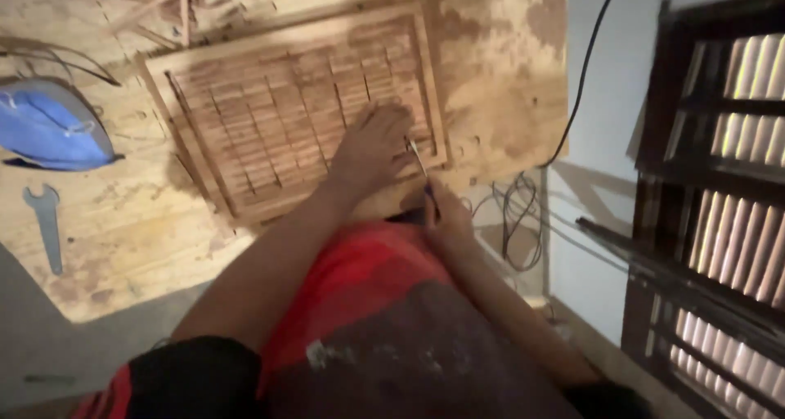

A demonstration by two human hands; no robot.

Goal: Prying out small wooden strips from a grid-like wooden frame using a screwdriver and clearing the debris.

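A framed wooden panel (270,108) with rows of small carved slats lies flat on a dusty plywood board (123,231). My left hand (372,145) rests palm down on the panel's lower right part, fingers spread over the slats. My right hand (446,219) is closed around a thin metal hand tool (419,159) with a dark handle. The tool's tip touches the panel's lower right frame edge, just beside my left hand. My red and dark shirt fills the bottom of the view.
A blue power tool (49,125) and a flat grey wrench (45,223) lie at the left. Wood scraps (163,6) sit at the top. A black cable (585,67) runs down the white wall. Dark louvered shutters (719,198) lean at the right.
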